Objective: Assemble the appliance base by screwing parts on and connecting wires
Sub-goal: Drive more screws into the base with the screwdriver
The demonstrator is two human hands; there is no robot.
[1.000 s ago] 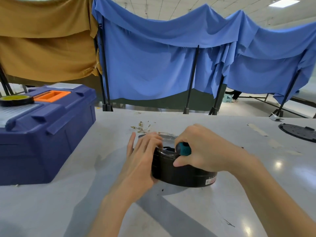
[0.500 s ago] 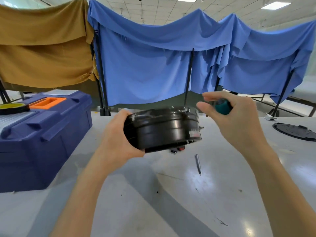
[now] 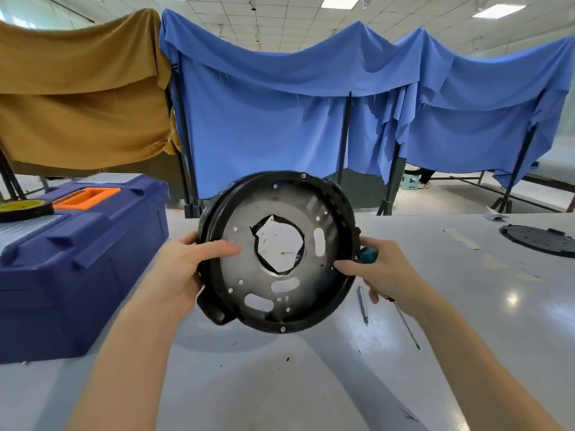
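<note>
The round black appliance base is held up off the table, tilted so its open inside faces me. A grey metal plate with slots and a central hole fills it. My left hand grips the left rim, thumb on the plate. My right hand holds the right rim and also a screwdriver with a teal handle; its shaft points down toward the table. Small screws show on the table through the hole.
A dark blue toolbox with an orange handle stands at the left, with a tape roll on its lid. A loose metal bit lies on the table under the base. A black round cover sits far right. Cloth-draped frames stand behind.
The base went from resting on the table to lifted by my left hand, then turned so its inside faces me. My right hand came back onto the rim, screwdriver still held.
</note>
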